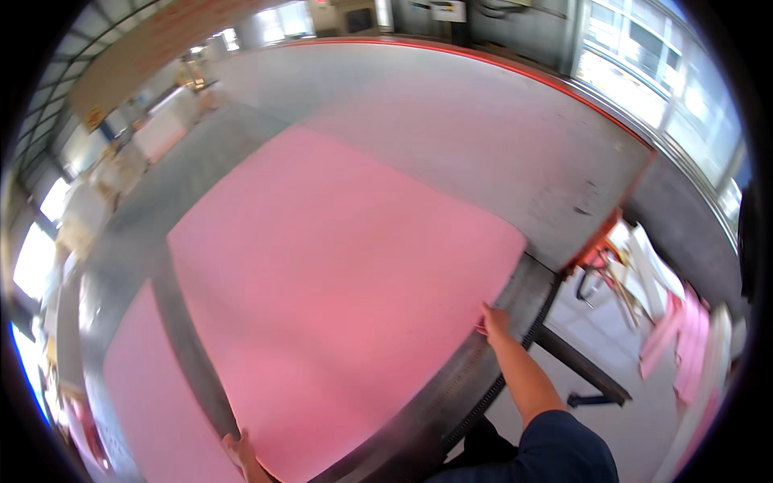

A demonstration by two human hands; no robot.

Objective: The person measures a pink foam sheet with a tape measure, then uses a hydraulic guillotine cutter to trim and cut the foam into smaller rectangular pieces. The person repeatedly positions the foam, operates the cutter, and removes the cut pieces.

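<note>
Gripping pink foam sheet (330,298) edges: left hand (239,449), right hand (493,322).

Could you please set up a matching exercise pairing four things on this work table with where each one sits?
Things:
1. large pink sheet
2. smaller pink sheet
3. right hand
4. left hand

Places:
A. on the big sheet's right edge
B. left of the dark gap
C. at the big sheet's near corner
D. across the middle of the metal table

Pairs: 1-D, 2-B, 3-A, 4-C
</note>
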